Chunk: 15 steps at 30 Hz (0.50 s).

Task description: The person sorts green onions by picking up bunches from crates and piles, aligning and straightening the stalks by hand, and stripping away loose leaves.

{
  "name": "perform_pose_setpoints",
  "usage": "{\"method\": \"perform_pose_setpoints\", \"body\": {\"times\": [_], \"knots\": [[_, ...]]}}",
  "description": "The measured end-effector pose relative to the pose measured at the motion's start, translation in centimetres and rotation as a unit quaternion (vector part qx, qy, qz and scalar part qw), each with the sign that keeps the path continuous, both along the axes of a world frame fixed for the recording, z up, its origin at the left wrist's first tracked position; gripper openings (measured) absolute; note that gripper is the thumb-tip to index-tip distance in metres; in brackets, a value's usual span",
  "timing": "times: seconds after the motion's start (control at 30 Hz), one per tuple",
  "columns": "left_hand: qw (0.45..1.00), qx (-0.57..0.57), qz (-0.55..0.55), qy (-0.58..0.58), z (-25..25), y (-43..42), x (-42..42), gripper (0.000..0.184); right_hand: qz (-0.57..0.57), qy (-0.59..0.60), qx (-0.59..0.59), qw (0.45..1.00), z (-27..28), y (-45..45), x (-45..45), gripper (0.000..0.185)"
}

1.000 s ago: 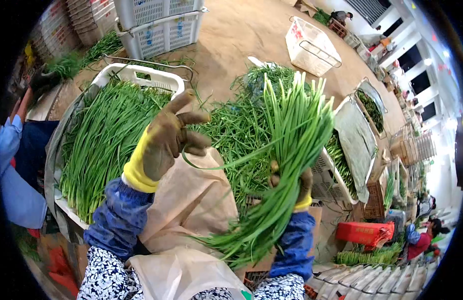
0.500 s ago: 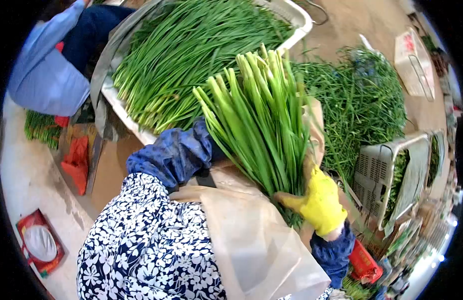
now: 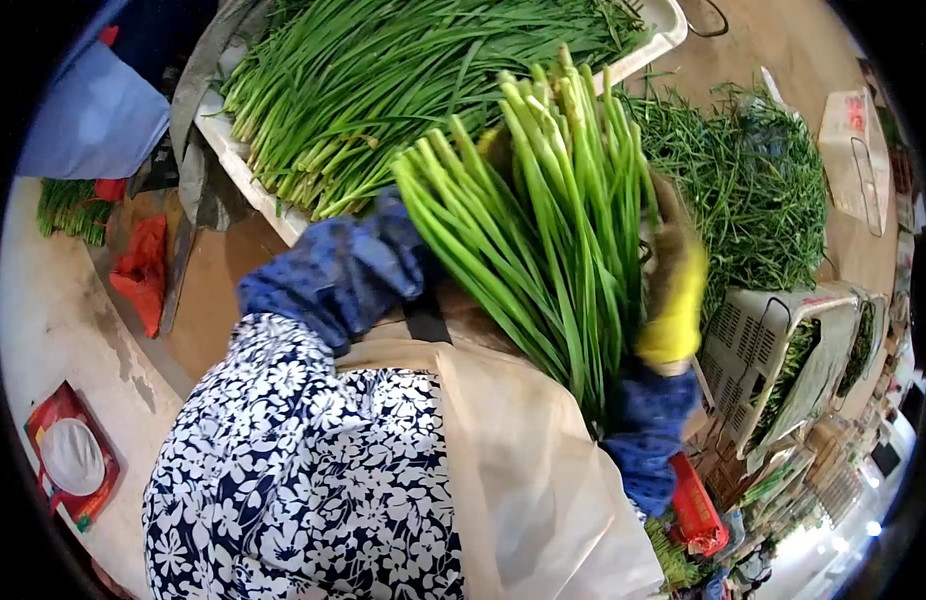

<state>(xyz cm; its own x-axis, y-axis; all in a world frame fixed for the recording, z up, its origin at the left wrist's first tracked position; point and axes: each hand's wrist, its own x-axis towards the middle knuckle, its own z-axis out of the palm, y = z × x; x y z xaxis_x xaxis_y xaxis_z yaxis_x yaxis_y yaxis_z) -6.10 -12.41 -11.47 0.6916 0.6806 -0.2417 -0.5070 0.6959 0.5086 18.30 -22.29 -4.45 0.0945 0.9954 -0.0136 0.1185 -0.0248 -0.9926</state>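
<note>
A thick bunch of garlic chives (image 3: 553,240) stands tilted in front of me, pale stem ends up and green leaves running down to my apron (image 3: 543,470). My left hand (image 3: 497,150), in a yellow and brown glove, is closed behind the bunch; only a sliver of the glove shows between the stems. Along the bunch's right side lies my right hand (image 3: 675,290), in the same kind of glove. It is blurred, its fingers point upward, and their grip is unclear.
A white crate (image 3: 245,175) heaped with chives stands ahead. Loose green leaves (image 3: 743,190) are piled to the right, beside white crates (image 3: 748,345). A person's blue sleeve (image 3: 98,115) is at upper left. A red bag (image 3: 143,275) and red packet (image 3: 78,455) lie left.
My right hand has moved up from the lower leaves to the bunch's right side, its thumb no longer across the front. The stem ends have risen slightly and fanned apart. My view has shifted.
</note>
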Motion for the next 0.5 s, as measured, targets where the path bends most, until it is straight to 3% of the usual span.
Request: {"method": "perform_pose_setpoints", "body": {"times": [0.03,0.07,0.17,0.23,0.3,0.33,0.37,0.4,0.5], "knots": [[1.0,0.019,-0.003,0.025,0.1,0.1,-0.7,0.064,-0.036,-0.139,-0.025,0.989,-0.8,-0.4,-1.4,0.075],[0.998,0.038,-0.008,0.051,0.1,0.3,-1.3,0.065,0.002,-0.324,0.017,0.946,-0.9,-1.2,-2.0,0.073],[0.969,0.177,-0.03,0.172,1.0,0.6,-4.1,0.065,-0.046,-0.196,0.045,0.978,-1.9,-1.9,-2.4,0.069],[0.894,0.348,-0.044,0.279,1.4,0.2,-6.3,0.066,-0.085,-0.117,0.05,0.988,-2.5,-1.8,-2.4,0.071],[0.908,0.307,-0.071,0.275,1.5,-1.2,-8.0,0.066,-0.101,-0.128,0.066,0.984,-1.6,-1.3,-2.7,0.082],[0.983,0.014,-0.08,0.166,1.9,-2.0,-8.4,0.081,-0.111,-0.107,0.063,0.986,-2.2,-1.3,-2.5,0.083],[0.978,0.042,-0.096,0.178,2.0,-2.6,-8.2,0.097,-0.117,-0.088,0.062,0.987,-2.9,-1.5,-2.2,0.085],[0.975,0.113,-0.106,0.161,2.7,-2.9,-7.7,0.102,-0.12,-0.07,0.06,0.988,-3.4,-1.7,-2.0,0.087],[0.933,0.173,-0.163,0.27,4.7,-1.9,-4.8,0.084,-0.118,-0.012,0.06,0.991,-2.9,-1.7,-2.4,0.085]]}}
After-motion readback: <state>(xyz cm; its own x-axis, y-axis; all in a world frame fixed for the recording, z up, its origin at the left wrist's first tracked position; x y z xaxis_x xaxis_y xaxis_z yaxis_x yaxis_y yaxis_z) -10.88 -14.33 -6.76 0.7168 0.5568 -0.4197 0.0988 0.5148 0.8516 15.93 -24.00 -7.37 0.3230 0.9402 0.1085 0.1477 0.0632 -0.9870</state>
